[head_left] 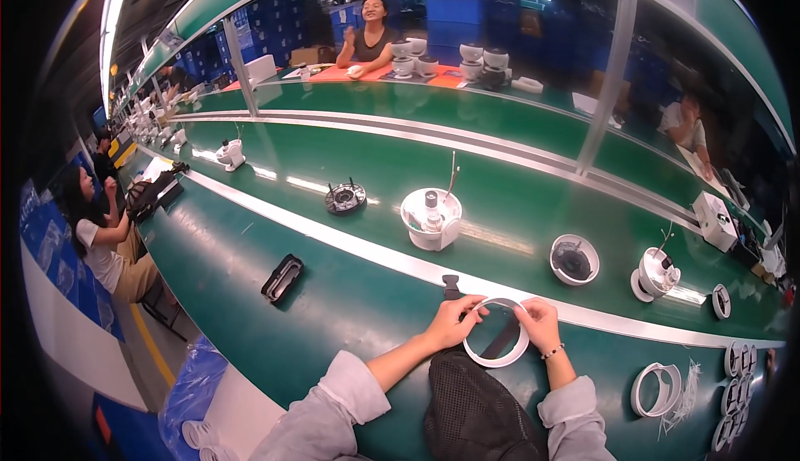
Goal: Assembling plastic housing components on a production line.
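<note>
A white plastic ring [498, 359] is held between both hands just above the green bench, in front of me. My left hand [454, 321] pinches its left rim and my right hand [539, 323] pinches its right rim. A black strip [500, 338] lies under the ring, and a black mesh item [475, 407] sits below it between my forearms. A small black clip [451, 285] rests by the metal rail just beyond my left hand.
On the green belt stand a white dome housing [431, 219], a black round part [345, 198], a white bowl-shaped shell [574, 259] and a white camera unit [655, 274]. More white rings [654, 389] lie to my right. A black rectangular frame [282, 278] lies left. People sit at the left and across the line.
</note>
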`<state>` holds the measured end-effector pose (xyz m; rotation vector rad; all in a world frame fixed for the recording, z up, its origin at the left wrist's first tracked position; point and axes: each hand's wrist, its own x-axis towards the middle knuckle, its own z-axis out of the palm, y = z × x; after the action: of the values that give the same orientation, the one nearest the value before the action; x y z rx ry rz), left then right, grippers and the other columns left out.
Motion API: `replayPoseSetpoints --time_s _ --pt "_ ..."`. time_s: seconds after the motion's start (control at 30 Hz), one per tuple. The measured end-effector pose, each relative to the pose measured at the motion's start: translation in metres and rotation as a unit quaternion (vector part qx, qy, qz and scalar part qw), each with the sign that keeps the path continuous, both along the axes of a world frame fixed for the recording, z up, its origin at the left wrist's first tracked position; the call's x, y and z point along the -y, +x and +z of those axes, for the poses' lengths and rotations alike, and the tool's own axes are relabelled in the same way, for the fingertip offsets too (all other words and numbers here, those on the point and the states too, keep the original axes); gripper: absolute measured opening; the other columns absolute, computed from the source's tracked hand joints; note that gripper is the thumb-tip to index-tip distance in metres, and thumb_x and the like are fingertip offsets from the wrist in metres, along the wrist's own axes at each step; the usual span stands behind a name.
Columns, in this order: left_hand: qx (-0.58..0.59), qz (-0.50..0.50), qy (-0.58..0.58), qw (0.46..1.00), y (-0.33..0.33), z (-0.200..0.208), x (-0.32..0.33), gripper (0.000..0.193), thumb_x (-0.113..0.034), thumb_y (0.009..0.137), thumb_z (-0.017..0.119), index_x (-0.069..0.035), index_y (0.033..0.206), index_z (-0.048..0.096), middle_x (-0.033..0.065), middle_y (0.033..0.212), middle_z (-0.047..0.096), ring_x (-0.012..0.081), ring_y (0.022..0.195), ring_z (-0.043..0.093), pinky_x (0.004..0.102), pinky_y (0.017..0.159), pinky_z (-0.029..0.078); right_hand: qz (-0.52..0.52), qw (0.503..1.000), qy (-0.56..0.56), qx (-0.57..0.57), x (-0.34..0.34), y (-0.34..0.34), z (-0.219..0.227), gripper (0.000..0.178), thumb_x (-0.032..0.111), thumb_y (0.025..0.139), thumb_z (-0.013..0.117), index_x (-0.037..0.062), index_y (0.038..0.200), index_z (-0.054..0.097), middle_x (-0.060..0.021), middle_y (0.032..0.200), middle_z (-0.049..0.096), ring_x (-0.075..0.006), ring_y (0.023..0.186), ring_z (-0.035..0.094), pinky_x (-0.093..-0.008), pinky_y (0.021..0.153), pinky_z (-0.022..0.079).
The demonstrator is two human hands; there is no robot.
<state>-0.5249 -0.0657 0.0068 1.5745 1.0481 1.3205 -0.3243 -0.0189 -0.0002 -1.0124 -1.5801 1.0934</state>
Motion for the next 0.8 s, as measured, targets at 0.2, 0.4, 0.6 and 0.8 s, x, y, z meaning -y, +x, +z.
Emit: replayPoseSetpoints --time_s 0.2,0.4,0.6,0.8 --pt "-0.005 0.003 0.001 1.000 0.0004 0.0026 0.0009 0.030 -0.001 0.077 0.046 0.002 0.106 0.050 0.0115 0.083 0.062 0.0155 0.069 0.060 0.0259 0.065 0.047 -0.004 1.000 0.011 0.022 -0.0008 0.0007 -0.0024 0.010 0.005 0.072 0.065 -0.0035 0.070 0.059 -0.0015 0.070 0.054 -0.0031 0.056 0.048 -0.0158 0.049 0.038" --pt "-0.020 -0.003 -0.014 1.000 -0.0043 0.0017 -0.0004 0.032 0.000 0.077 0.044 0.004 0.108 0.049 0.0114 0.085 0.061 0.0142 0.071 0.059 0.0245 0.067 0.047 0.001 0.999 -0.016 0.041 -0.0015 -0.0031 -0.0001 0.009 0.004 0.074 0.061 -0.0043 0.071 0.060 -0.0044 0.074 0.055 -0.0084 0.062 0.052 -0.0196 0.055 0.041" --pt "-0.006 -0.001 -0.006 1.000 -0.0037 -0.0019 -0.0012 0.029 -0.001 0.078 0.045 0.002 0.106 0.050 0.0115 0.082 0.062 0.0157 0.069 0.060 0.0257 0.066 0.047 -0.002 0.999 -0.011 0.049 -0.0005 -0.0029 0.0003 0.008 0.005 0.074 0.062 -0.0033 0.072 0.060 -0.0038 0.074 0.056 -0.0081 0.062 0.052 -0.0194 0.055 0.041" --pt "-0.015 0.003 -0.015 1.000 -0.0043 -0.0005 0.0003 0.028 -0.003 0.079 0.046 0.003 0.106 0.050 0.0117 0.083 0.062 0.0156 0.070 0.060 0.0256 0.065 0.047 0.004 0.999 -0.010 0.045 0.0009 -0.0039 0.0024 0.009 0.006 0.074 0.062 -0.0031 0.072 0.061 -0.0034 0.073 0.055 -0.0078 0.063 0.052 -0.0194 0.055 0.041"
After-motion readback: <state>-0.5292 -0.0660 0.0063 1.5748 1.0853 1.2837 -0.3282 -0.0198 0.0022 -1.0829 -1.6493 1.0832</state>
